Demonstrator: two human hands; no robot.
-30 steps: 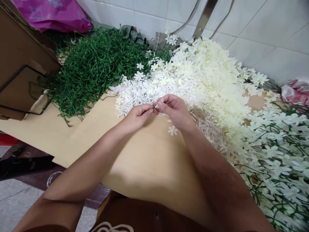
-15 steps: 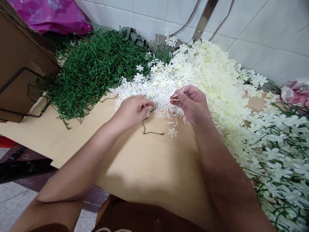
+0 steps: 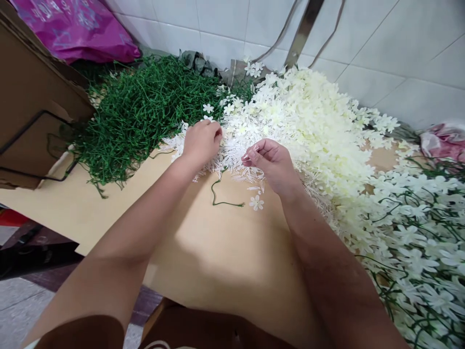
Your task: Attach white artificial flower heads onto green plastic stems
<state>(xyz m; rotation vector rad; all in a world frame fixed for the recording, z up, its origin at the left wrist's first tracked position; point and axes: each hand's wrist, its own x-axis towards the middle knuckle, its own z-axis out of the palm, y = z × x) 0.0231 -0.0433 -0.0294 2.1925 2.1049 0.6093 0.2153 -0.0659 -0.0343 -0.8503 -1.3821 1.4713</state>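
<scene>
Left hand [image 3: 201,140] moved up onto white flowers [image 3: 232,155] at frame centre, fingers curled, grip unclear. Right hand [image 3: 271,162] pinched a white piece; green stem [image 3: 218,196] lay below.

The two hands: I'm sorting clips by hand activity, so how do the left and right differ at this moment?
The left hand lies palm down, reaching into the pile of white flowers; the right hand is raised just off the pile, fingers curled. The right pinches a small white piece at its fingertips; what the left grips, if anything, is hidden. The left sits nearer the green stems. Both are bare and work over the tan board.
</scene>
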